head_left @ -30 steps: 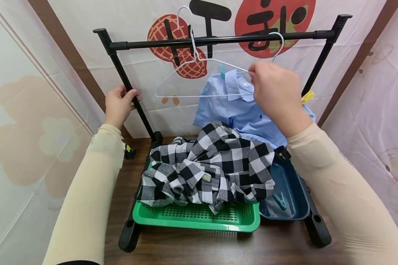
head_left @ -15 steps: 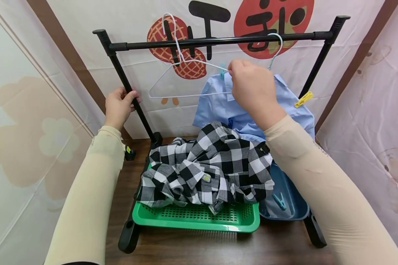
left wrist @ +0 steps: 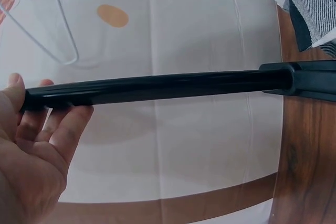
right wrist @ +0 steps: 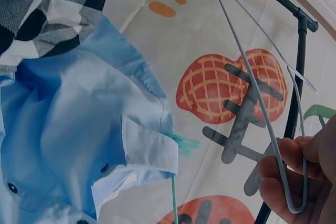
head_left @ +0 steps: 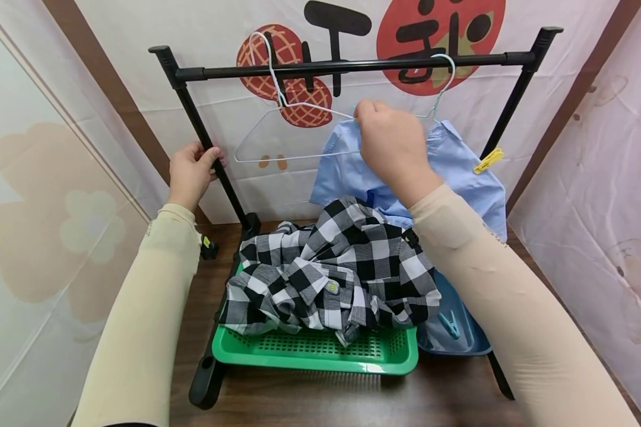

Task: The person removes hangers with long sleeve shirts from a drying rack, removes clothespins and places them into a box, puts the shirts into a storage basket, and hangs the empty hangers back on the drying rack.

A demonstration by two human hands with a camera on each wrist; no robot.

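My left hand [head_left: 190,173] grips the black left post [head_left: 226,181] of the rack; in the left wrist view the fingers [left wrist: 73,124] lie round the post. With my right hand [head_left: 392,145] I hold one end of a white wire hanger [head_left: 294,158], its hook crossing the rack's top bar [head_left: 352,67] near the left. The right wrist view shows fingers curled round the hanger's end [right wrist: 294,203]. Behind my right hand a light blue shirt [head_left: 462,163] hangs from another hanger [head_left: 444,89], with a yellow clip [head_left: 488,161] at its right side.
A crumpled black-and-white checked shirt [head_left: 374,255] lies over a green basket [head_left: 315,360]. Beside it, partly behind my right forearm, sits a blue tub [head_left: 470,332] with a teal clothespin [head_left: 450,324]. A small black-and-yellow object [head_left: 209,247] is on the floor left of the rack.
My right hand has moved left with the white hanger, whose hook is now lower and farther left, at the bar. More of the blue shirt's right side shows. My left hand has stayed on the post.
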